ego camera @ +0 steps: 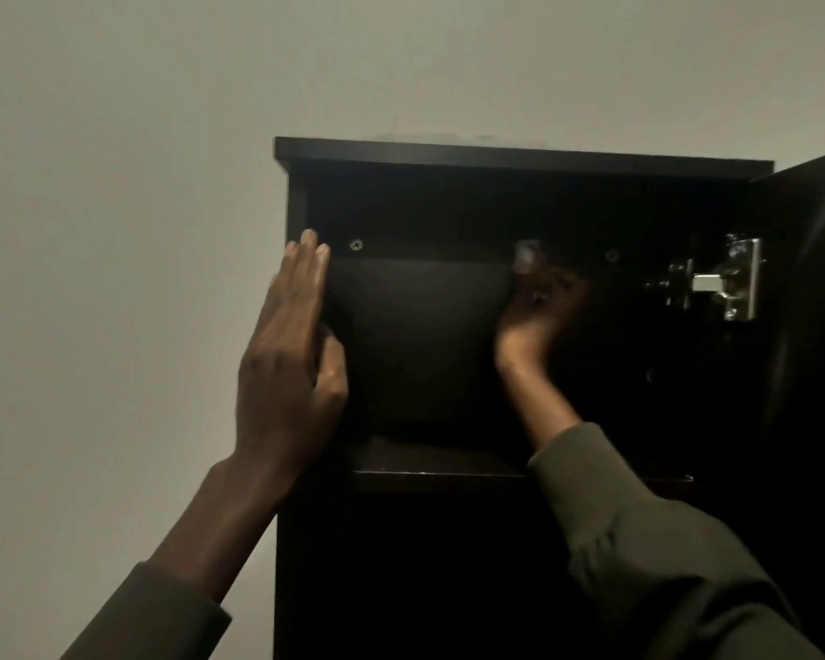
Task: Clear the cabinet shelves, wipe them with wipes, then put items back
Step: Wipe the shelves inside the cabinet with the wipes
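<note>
A dark wooden cabinet (520, 157) stands open in front of me, against a pale wall. My left hand (289, 345) lies flat with fingers together against the cabinet's left side panel, holding nothing. Inside the upper compartment, my right hand (537, 307) is blurred and curled around a small pale wipe (526, 253), pressed near the back wall. The upper shelf (429, 473) below the hands looks bare. The compartment under it is too dark to see into.
The cabinet door (810, 288) hangs open at the right, with a shiny metal hinge (720, 281) on its inner side. A screw head (356, 244) shows on the back panel. Bare wall fills the left and top.
</note>
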`<state>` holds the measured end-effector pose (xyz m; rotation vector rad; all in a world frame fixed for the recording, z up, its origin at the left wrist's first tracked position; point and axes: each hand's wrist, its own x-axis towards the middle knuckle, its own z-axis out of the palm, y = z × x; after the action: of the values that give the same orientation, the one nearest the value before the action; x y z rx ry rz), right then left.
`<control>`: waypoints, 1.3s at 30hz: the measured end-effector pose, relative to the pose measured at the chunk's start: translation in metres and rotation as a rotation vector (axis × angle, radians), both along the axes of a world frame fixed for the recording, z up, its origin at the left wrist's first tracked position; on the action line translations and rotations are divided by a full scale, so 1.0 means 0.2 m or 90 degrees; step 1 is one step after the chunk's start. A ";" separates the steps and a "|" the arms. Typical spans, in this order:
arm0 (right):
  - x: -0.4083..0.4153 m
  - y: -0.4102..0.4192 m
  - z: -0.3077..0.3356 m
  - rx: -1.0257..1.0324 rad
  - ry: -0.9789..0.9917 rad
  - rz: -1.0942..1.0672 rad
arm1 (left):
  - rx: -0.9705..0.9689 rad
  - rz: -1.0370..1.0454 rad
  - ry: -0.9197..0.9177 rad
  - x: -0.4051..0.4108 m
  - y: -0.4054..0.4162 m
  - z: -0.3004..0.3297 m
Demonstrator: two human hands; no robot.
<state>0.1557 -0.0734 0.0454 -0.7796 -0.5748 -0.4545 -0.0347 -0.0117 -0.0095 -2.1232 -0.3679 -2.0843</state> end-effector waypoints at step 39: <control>0.15 -0.03 -0.07 -0.312 -0.355 -0.329 | -0.009 -0.011 0.007 -0.03 0.00 -0.01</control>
<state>0.1849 -0.0801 0.0323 -1.2920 -1.0302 -1.0504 -0.0416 -0.0120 -0.0110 -2.1523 -0.3655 -2.0852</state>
